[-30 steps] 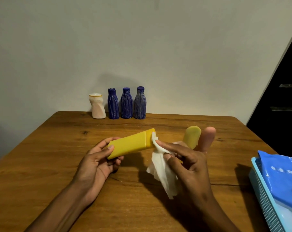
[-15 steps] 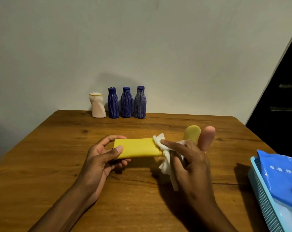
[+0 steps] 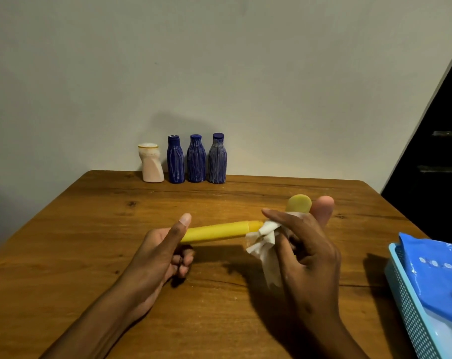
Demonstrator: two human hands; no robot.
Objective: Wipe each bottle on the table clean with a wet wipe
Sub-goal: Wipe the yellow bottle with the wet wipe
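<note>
Standing in a row at the far edge of the table point(image 3: 90, 229) are four bottles: one pale pink bottle point(image 3: 151, 164) and three dark blue bottles point(image 3: 196, 159) streaked with white, all upright and close together. Two more bottles, a yellow one point(image 3: 299, 202) and a pink one point(image 3: 322, 209), show only their rounded ends behind the right hand point(image 3: 305, 252). A seventh, the yellow bottle point(image 3: 217, 231), is long, plain and lying level above the table, its base held in the left hand point(image 3: 157, 251), whose grip is curled under it with the thumb raised. The right hand's grip pinches one crumpled white wet wipe point(image 3: 265, 239) against the bottle's cap end. One light blue basket point(image 3: 411, 307) at the right holds a blue pack point(image 3: 434, 270).
</note>
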